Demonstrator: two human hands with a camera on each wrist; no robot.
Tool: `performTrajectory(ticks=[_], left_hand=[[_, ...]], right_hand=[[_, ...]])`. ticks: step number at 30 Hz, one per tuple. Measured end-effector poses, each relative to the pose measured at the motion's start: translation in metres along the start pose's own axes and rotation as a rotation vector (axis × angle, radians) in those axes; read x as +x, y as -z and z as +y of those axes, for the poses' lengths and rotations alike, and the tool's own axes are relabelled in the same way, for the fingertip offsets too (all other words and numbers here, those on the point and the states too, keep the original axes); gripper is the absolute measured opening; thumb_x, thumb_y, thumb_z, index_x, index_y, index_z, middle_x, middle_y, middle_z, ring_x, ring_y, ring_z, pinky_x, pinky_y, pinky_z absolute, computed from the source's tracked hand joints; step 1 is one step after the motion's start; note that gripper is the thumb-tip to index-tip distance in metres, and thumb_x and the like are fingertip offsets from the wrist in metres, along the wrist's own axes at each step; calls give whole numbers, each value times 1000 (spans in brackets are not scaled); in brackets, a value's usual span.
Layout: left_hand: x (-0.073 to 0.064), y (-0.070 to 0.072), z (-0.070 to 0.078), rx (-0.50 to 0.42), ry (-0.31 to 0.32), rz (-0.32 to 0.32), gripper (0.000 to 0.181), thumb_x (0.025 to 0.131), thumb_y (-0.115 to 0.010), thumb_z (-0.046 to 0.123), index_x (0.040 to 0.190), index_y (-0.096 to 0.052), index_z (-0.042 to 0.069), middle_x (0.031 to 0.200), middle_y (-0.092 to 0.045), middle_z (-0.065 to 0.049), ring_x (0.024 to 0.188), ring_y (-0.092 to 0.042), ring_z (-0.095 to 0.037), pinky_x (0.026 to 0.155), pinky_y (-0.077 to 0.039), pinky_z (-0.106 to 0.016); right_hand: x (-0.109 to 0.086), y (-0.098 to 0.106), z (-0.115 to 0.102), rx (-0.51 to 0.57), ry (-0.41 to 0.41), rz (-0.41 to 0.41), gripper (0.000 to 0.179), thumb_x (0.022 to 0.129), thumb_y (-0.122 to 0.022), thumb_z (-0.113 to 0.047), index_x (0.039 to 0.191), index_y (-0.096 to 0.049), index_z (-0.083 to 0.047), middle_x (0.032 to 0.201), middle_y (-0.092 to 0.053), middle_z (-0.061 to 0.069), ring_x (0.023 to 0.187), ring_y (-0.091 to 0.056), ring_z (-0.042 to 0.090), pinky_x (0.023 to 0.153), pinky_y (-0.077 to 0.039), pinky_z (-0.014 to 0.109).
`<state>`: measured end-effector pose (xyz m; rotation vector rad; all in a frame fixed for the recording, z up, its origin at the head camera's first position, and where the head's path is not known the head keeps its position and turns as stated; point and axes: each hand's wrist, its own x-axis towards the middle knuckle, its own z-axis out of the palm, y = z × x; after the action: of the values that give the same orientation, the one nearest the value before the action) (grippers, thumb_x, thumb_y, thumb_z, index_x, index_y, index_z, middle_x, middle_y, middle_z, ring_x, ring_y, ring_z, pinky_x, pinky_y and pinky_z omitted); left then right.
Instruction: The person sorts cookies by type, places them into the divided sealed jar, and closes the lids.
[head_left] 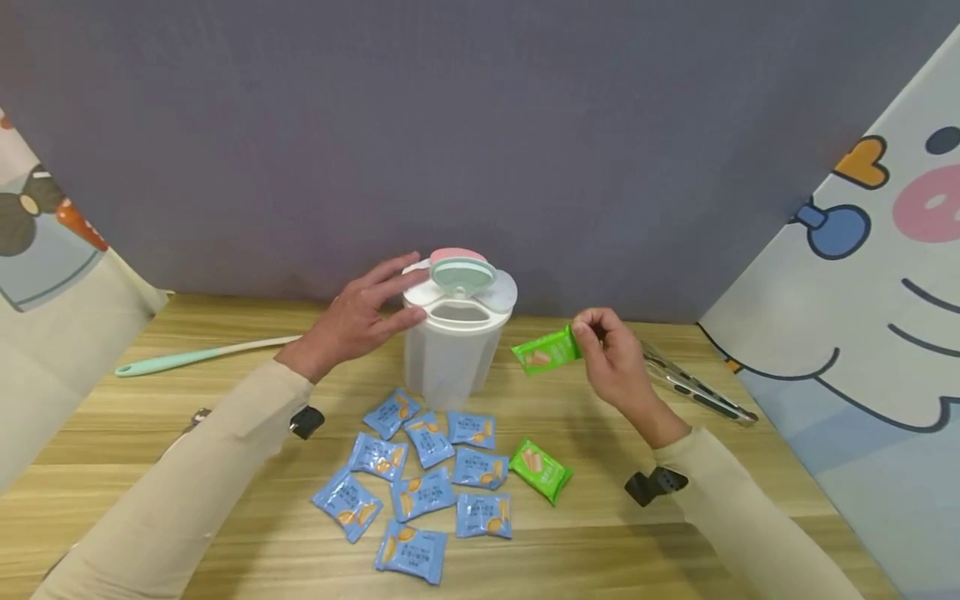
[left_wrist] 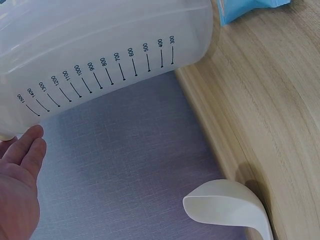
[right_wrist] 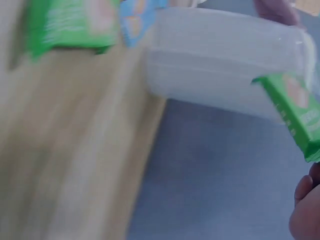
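Looks early: the translucent plastic container (head_left: 442,367) stands upright at the back of the wood-grain table (head_left: 600,508), mint-and-pink flap (head_left: 462,275) on its white plastic lid (head_left: 497,293) already up, no packet showing through the wall. Right hand (head_left: 617,367) pinches one end of a shiny green packet (head_left: 546,350), raised right of the container, apart from it. Left: second green packet (head_left: 541,472) plus nine square blue packets (head_left: 423,493), all lying in front of the container. Left hand (head_left: 352,321) touches the lid's left side, fingers extended, not clenched. Mint-handled white ladle (head_left: 172,362) lies left, metal tongs (head_left: 708,402) right, both partly hidden by hands. Nothing visible blocks packet from container; lid opening looks narrow.
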<state>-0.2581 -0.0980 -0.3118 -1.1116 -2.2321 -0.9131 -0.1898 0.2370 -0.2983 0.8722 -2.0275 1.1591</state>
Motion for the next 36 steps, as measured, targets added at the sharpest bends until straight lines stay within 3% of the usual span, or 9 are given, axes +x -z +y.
performTrajectory(ticks=[5, 13, 17, 24, 28, 36], left_hand=[[1, 0, -1, 5, -8, 8, 68, 91, -48, 59, 135, -52, 8, 146, -38, -11, 127, -42, -34, 96, -38, -56], [-1, 2, -1, 8, 4, -2, 67, 92, -48, 58, 136, -52, 8, 147, -37, -11, 127, -42, -35, 96, -37, -56], [-1, 1, -1, 7, 6, -3, 66, 92, -49, 57, 136, -52, 8, 147, -37, -11, 127, -41, -35, 97, -37, -57], [-1, 1, 0, 4, 3, 3, 66, 92, -49, 57, 136, -52, 9, 147, -38, -10, 127, -42, -34, 97, -37, -56], [-1, 0, -1, 8, -3, 11, 66, 92, -48, 58, 136, -52, 9, 146, -38, -10, 126, -43, -34, 96, -38, -55], [1, -1, 0, 13, -14, 16, 70, 91, -44, 62, 135, -52, 8, 146, -39, -11, 125, -44, -33, 95, -39, -55]], right_hand=[[17, -4, 3, 138, 18, 11, 5, 91, -48, 17, 88, -51, 15, 76, -51, 17, 61, -42, 11, 52, -35, 20], [44, -19, -1, 221, 12, 40, 11, 95, -50, 6, 88, -50, 14, 81, -53, 8, 64, -44, 12, 54, -37, 21], [56, -26, -6, 253, 13, 84, 9, 94, -50, 10, 87, -49, 16, 80, -53, 6, 65, -46, 12, 55, -38, 21], [73, -39, -10, 261, 10, 134, 17, 95, -54, 1, 87, -49, 16, 79, -54, 2, 66, -47, 11, 56, -39, 21], [79, -45, -12, 264, 15, 148, 13, 94, -53, 5, 87, -49, 15, 79, -53, 1, 66, -47, 11, 56, -40, 20], [74, -53, -11, 183, 15, 111, 5, 90, -55, 13, 86, -53, 14, 78, -57, 13, 64, -48, 9, 54, -40, 19]])
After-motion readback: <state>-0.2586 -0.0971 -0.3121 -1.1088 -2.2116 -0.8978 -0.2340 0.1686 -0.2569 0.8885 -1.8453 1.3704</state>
